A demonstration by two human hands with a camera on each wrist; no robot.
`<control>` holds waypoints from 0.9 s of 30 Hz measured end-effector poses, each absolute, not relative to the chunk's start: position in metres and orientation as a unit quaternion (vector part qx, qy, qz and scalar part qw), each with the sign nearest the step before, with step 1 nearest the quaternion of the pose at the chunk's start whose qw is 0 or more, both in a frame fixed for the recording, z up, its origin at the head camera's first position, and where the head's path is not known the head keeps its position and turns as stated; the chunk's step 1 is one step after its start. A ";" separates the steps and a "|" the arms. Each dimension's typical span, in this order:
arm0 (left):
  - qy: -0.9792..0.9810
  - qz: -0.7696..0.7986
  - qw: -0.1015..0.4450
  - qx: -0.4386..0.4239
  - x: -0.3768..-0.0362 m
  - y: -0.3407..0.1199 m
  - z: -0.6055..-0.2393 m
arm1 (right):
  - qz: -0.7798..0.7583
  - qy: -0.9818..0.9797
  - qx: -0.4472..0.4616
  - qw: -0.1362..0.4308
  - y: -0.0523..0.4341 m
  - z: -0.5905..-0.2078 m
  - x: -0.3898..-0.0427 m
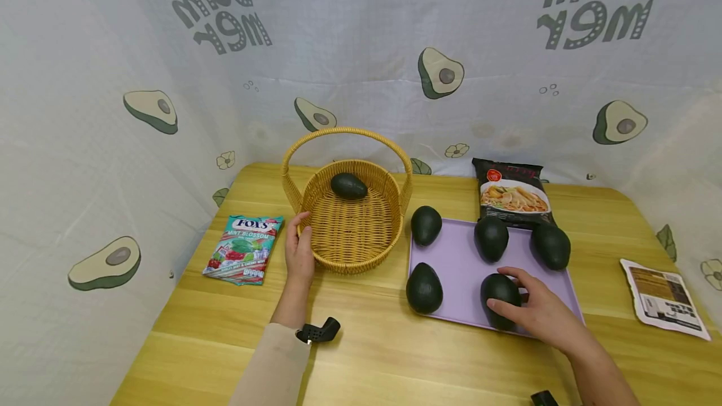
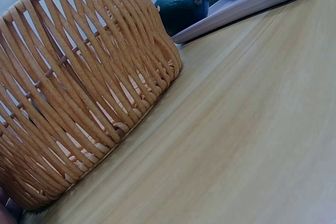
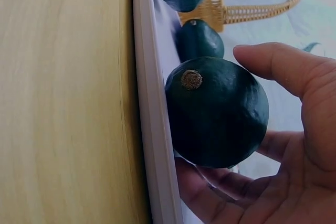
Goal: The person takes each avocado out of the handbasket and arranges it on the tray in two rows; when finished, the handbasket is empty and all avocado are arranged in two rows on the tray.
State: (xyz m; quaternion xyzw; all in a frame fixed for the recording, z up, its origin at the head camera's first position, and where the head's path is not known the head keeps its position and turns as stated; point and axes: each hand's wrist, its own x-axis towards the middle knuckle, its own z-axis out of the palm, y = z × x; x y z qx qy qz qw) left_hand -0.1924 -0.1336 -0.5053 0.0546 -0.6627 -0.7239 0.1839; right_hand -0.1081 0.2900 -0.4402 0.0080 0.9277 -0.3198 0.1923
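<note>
In the head view my left hand grips the left side of a yellow wicker basket, thumb and fingertips at its rim. One dark green avocado lies inside, towards the back. My right hand holds another avocado at the front of a lilac tray. The right wrist view shows the thumb on one side of this avocado and fingers curled beneath it. Several more avocados sit around the tray, one at its front left. The left wrist view is filled mostly by the basket's woven wall.
A teal candy bag lies left of the basket. Behind the tray is a black noodle packet, close to its back edge. A white-edged packet lies at the far right. A printed cloth hangs along the back of the wooden table.
</note>
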 end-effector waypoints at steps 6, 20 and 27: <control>-0.664 -0.724 0.177 0.054 -0.191 -0.133 -0.504 | -0.320 0.930 0.002 0.183 0.290 -0.440 -0.106; -0.663 -0.726 0.172 0.060 -0.192 -0.134 -0.506 | -0.319 0.932 0.018 0.172 0.288 -0.439 -0.104; -0.663 -0.725 0.175 0.059 -0.192 -0.134 -0.505 | -0.302 0.939 0.028 0.161 0.289 -0.439 -0.105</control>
